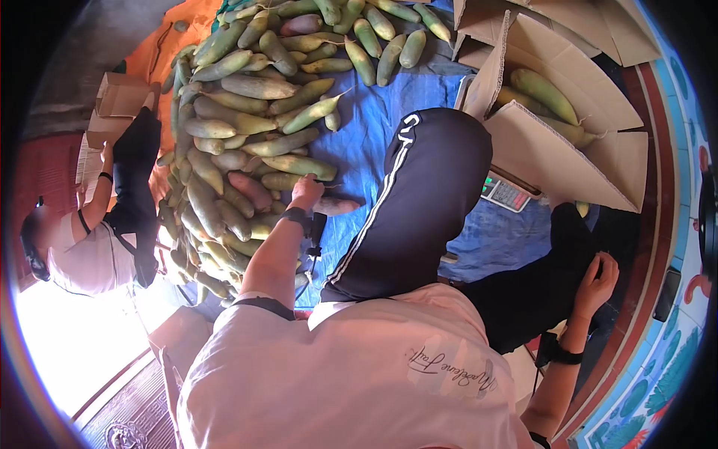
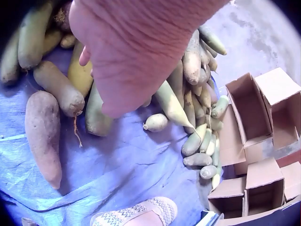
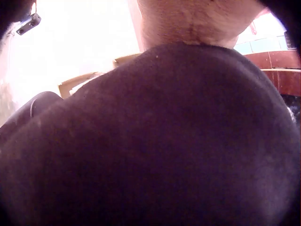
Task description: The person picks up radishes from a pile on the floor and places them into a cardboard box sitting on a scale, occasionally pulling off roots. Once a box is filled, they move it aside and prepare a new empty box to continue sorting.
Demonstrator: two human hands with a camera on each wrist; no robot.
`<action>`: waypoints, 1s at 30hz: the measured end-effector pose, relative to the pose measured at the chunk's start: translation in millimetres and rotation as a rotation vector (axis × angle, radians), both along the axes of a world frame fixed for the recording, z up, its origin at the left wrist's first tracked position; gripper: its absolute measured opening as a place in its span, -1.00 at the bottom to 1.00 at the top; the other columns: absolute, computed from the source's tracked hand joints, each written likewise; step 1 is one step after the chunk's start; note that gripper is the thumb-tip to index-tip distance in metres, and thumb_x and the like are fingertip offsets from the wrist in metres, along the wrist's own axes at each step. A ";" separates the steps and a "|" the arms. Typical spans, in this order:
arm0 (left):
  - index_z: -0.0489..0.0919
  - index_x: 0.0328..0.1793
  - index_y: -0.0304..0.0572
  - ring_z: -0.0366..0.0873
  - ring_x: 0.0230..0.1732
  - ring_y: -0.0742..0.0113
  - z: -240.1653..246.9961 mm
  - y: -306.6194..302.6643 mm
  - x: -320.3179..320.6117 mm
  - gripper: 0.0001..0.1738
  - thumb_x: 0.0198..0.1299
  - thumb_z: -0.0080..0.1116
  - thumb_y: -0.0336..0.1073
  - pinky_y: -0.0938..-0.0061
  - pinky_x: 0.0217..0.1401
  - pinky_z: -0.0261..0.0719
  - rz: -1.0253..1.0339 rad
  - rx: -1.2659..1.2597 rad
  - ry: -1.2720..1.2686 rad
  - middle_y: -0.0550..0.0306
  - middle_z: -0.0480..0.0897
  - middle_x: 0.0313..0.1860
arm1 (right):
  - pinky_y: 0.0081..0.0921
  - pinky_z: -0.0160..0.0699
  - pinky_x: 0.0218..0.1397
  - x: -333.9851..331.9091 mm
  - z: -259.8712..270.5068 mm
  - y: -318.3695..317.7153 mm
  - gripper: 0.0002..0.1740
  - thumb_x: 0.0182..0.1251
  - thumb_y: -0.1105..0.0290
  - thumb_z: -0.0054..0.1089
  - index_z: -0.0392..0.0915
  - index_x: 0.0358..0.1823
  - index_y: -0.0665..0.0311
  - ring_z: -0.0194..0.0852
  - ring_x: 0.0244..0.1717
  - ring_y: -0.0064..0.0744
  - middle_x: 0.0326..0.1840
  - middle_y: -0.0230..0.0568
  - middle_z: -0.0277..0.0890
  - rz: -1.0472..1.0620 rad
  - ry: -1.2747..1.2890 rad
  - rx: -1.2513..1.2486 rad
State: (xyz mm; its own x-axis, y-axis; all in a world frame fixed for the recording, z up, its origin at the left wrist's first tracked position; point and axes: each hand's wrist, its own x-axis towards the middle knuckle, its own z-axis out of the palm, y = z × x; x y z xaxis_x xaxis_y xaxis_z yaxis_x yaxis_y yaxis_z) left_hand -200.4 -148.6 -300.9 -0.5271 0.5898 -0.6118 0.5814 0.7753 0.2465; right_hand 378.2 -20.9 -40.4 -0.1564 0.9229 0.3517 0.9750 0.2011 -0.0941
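The patterned shoe shows only in the left wrist view, the scale only in the head view. At the right, an open cardboard box contains several green radishes. The left hand is at the right edge of the pile, close to a green radish; its long axis runs left to right, rounded end rightward. I cannot tell whether this hand grasps. The right hand is released, fingers relaxed, near the right trouser leg
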 end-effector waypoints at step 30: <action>0.53 0.16 0.05 0.15 0.41 0.10 -13.7 211.3 -18.2 -0.57 0.13 0.06 -0.12 -0.01 0.40 0.13 -0.518 0.002 0.325 0.09 0.32 0.34 | -0.29 0.38 -0.08 -27.7 17.7 16.9 -0.96 0.14 0.57 0.05 0.45 -0.36 0.37 0.42 -0.22 -0.06 -0.28 -0.08 0.47 -0.062 -0.001 -0.075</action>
State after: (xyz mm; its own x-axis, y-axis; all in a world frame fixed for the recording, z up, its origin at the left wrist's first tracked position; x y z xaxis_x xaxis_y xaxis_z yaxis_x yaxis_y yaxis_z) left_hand -218.6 62.7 -314.7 -0.3309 0.8202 -0.4667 0.9285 0.3712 -0.0059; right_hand 350.5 -4.0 -22.7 -0.0985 0.9545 0.2815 0.9855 0.1329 -0.1058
